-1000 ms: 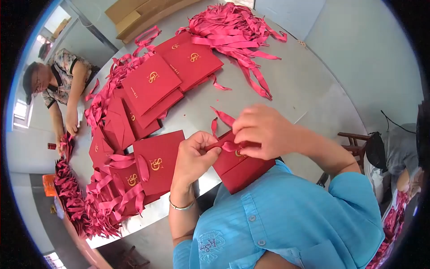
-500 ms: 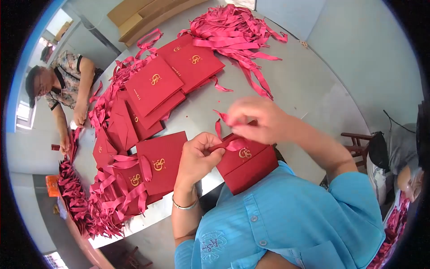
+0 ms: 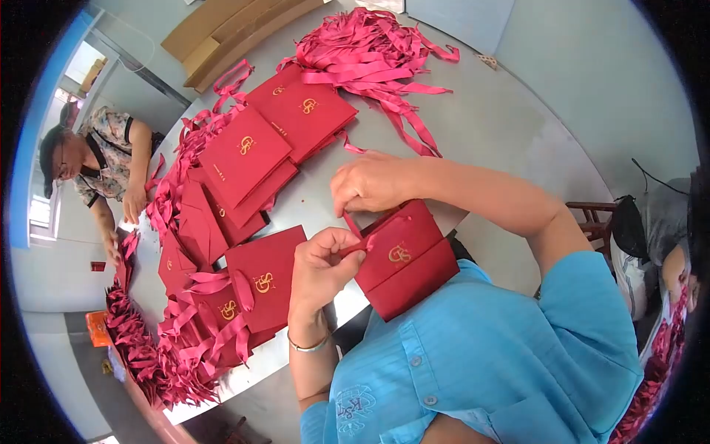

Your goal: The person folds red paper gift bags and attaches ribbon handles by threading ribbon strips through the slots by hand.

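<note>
A red paper gift bag [image 3: 416,277] with a gold logo rests against my front, its top open and facing away from me. My left hand [image 3: 325,268] is closed, thumb and fingers pinching the bag's upper left edge beside the pink ribbon. At the far side of the opening, my right hand [image 3: 370,183] is closed on the pink ribbon [image 3: 352,222], whose short length shows below the fingertips. The fingertips of that hand are partly hidden. Just left of my left hand lies a flat red bag [image 3: 268,281] with the same logo.
Flat red bags [image 3: 246,152] lie stacked on the grey table [image 3: 503,111]. A heap of pink ribbons [image 3: 370,48] sits at the back, and ribboned bags [image 3: 159,362] line the left edge. Across the table, another person [image 3: 111,159] handles a red piece. A cardboard box [image 3: 237,37] stands behind.
My right hand has moved left and slightly down to the bag's far edge, drawing the ribbon in. The loose ribbon loop over the bag's front has shrunk. My left hand keeps its pinch.
</note>
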Demonstrator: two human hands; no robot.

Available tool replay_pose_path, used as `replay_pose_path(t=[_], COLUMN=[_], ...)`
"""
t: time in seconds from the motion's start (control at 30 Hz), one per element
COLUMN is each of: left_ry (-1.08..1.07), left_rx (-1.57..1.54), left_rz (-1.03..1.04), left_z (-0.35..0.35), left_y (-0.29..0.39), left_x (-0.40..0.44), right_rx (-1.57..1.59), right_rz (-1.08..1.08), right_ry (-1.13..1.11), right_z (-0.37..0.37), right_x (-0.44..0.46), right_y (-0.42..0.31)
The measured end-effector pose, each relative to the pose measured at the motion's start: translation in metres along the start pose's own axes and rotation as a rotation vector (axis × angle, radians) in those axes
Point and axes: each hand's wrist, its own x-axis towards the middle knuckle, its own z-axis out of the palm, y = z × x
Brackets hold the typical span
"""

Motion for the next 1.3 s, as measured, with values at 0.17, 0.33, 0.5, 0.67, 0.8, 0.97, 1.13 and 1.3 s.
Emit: replay_pose_path(t=[0.17, 0.33, 0.5, 0.67, 0.8, 0.97, 1.13, 1.3], left_ry=[0.003, 0.098, 0.132, 0.123, 0.201, 0.462, 0.376, 0.322], left_rx=[-0.011, 0.075, 0.118, 0.087, 0.233, 1.034, 0.990, 0.979], left_rz=[-0.043, -0.009, -0.002, 0.021, 0.016, 0.185, 0.136, 0.179], left_z=[-0.003, 0.001, -0.001, -0.003, -0.006, 0.001, 0.007, 0.006], left_y=[0.002, -0.009, -0.009, -0.010, -0.012, -0.016, -0.014, -0.016], left_x=[0.001, 0.005, 0.004, 0.004, 0.007, 0.008, 0.007, 0.006], right_rx=[-0.045, 0.140, 0.322, 0.738, 0.698, 0.530, 0.380, 0.087], right_rz=[-0.066, 0.291, 0.711, 0.890, 0.584, 0.603, 0.690, 0.646], right_ry=[0.318, 0.501, 0.281, 0.145, 0.274, 0.309, 0.280, 0.288], right_z=[0.002, -0.020, -0.025, -0.022, 0.004, 0.019, 0.007, 0.002], right_x=[-0.010, -0.056, -0.086, -0.082, -0.086, -0.083, -0.073, -0.057], right_y=[0.003, -0.003, -0.026, -0.040, -0.022, -0.019, -0.035, -0.026])
